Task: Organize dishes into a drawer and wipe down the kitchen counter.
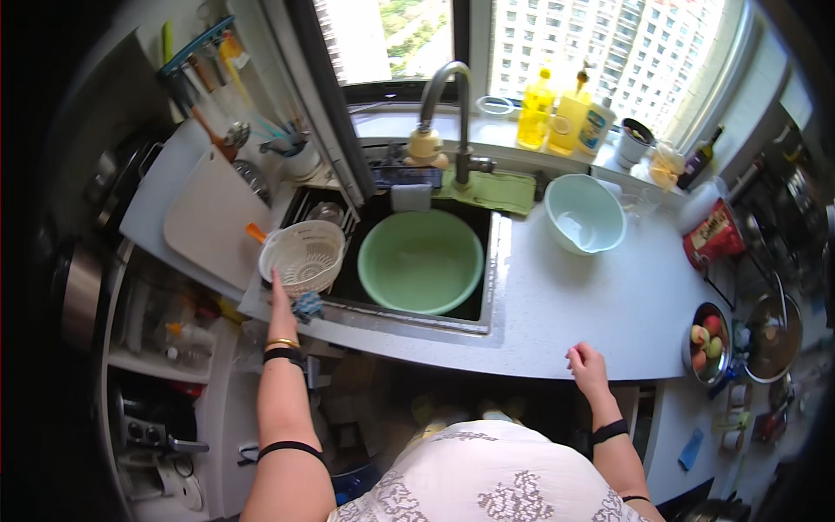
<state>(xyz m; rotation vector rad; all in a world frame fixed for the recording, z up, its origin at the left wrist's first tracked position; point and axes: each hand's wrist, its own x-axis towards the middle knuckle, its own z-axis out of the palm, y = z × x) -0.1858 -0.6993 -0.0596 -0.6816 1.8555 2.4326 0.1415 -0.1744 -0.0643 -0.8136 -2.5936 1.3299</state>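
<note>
A white plastic colander [305, 256] stands over the left part of the sink, on or above a rack. My left hand [282, 308] is at its near left side, seen edge-on, with the fingertips at the rim; whether they grip it is hidden. Just right of that hand is a blue-and-white patterned cloth or scrubber [308, 305]. A large green basin [421, 264] sits in the sink [489, 287] under the faucet [462, 124]. My right hand [587, 367] hovers near the counter's front edge, fingers curled in, with nothing visible in it.
A pale blue-green bowl [585, 214] stands on the counter [554, 307]. Yellow bottles [536, 109] line the windowsill. Cutting boards [215, 222] lie at the left. To the right are a red bag [712, 235] and a metal bowl [689, 346] of fruit.
</note>
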